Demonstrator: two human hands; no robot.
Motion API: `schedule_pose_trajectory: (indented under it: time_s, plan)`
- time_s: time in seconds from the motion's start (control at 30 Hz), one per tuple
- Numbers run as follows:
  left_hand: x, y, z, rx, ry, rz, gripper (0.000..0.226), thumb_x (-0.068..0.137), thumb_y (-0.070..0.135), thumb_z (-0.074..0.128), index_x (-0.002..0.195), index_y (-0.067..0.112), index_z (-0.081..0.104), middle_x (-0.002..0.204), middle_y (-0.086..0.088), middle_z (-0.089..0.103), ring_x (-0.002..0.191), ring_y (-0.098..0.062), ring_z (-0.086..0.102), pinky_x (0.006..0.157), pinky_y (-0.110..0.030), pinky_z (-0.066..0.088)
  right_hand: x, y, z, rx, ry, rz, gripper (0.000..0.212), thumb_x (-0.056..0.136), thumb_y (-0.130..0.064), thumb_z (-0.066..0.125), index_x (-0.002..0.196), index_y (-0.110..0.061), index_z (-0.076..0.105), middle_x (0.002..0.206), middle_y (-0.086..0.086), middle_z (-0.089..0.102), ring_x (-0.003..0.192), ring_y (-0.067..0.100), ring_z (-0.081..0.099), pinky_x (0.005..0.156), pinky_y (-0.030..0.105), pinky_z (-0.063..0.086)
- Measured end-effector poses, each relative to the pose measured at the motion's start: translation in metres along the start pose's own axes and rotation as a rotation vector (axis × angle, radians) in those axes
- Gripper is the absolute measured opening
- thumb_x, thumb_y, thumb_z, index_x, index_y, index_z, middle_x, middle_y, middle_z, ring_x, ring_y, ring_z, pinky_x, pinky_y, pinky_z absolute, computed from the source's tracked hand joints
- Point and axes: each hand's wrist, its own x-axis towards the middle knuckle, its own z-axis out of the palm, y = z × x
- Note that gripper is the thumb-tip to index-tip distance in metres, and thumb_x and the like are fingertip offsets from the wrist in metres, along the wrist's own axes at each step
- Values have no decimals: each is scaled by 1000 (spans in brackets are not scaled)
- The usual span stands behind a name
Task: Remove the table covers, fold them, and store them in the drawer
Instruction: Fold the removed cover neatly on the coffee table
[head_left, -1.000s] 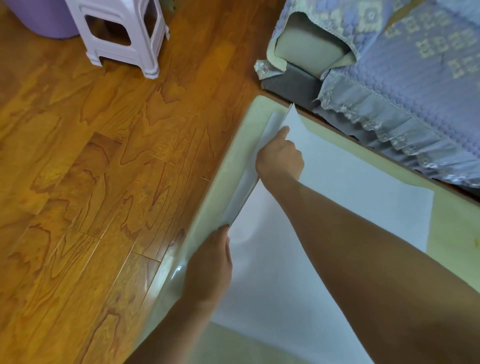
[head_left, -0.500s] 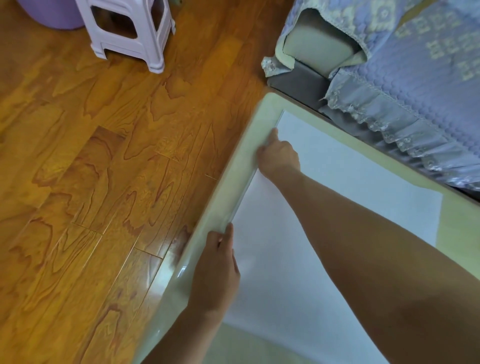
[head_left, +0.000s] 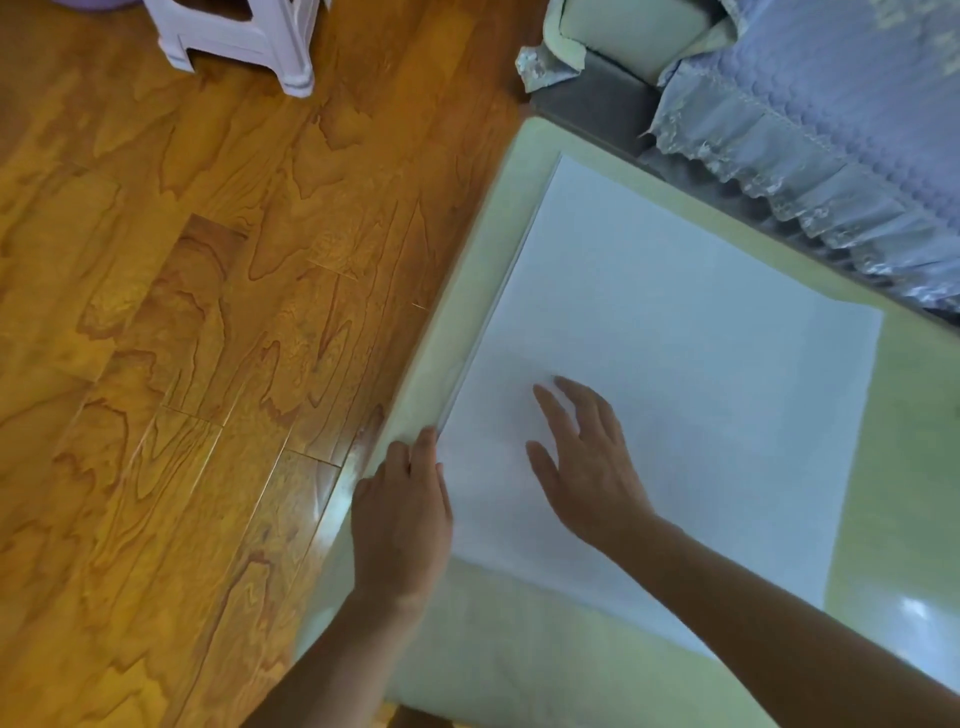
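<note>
Sliding R hand (head_left: 587, 467) back along cover (head_left: 675, 364)

- The table (head_left: 597, 670) fills the near right, with the floor (head_left: 208, 364) to its left.
- The cover (head_left: 675, 364) lies flat on the table, its left edge running just inside the table's left edge.
- The left hand (head_left: 402, 514) rests on the cover's near left edge.
- The right hand (head_left: 587, 462) lies on the cover, just right of the left hand.
- A stool (head_left: 244, 36) stands on the floor at the far left.
- A sofa (head_left: 805, 104) sits beyond the table's far edge, at the far right.
</note>
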Motion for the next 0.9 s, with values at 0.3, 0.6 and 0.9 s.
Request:
schedule_pose_trajectory:
  time_s: [0.3,0.6,0.9]
  plan:
    - [-4,15,-3,-488,77,-353,23,101,13,57,121,16,68,111,1,71,103,-20,65,91,-37,54,-26,-10,45,-143,-196,184,73,102,-60,21,161,-24,-4,167,7,-18,150,35,-24,122,52,-9]
    - [-2,13,-7,-406,66,-340,24,99,10,61,120,14,72,114,-4,74,109,-24,67,96,-38,51,-39,-6,25,6,-253,149,72,97,-64,11,161,-32,3,167,1,-16,152,28,-21,124,49,-5]
    - [0,13,-12,-279,63,-333,22,102,11,57,117,15,71,111,-5,74,106,-28,66,82,-28,37,-36,-4,17,4,-304,121,71,100,-62,25,161,-33,2,166,1,-22,151,29,-24,124,50,-4]
